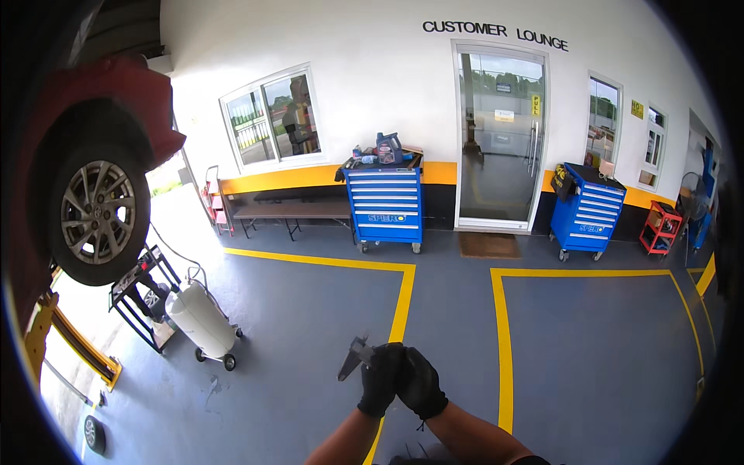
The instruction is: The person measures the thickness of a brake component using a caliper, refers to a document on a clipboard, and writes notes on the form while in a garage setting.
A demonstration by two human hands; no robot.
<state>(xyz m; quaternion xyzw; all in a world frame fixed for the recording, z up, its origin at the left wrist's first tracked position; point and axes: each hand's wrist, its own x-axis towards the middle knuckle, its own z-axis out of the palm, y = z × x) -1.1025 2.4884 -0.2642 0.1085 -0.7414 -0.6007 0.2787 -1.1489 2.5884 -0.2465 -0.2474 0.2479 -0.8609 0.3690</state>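
Both of my hands wear black gloves and are held together in front of me, above the floor. My left hand [380,385] is closed around a dark grey metal tool that looks like a caliper [354,359]. Its jaw-like end sticks out to the left of the glove, and the rest is hidden by my hands. My right hand [422,385] presses against the left one with its fingers curled in. What those fingers grip, if anything, is out of sight.
On the left a red car with its wheel [99,211] hangs raised beside a yellow lift post [81,341]. A white wheeled tank [200,314] stands near a black cart [139,298]. Blue tool cabinets [385,203] flank a glass door [500,139]; a red trolley [660,227] stands right.
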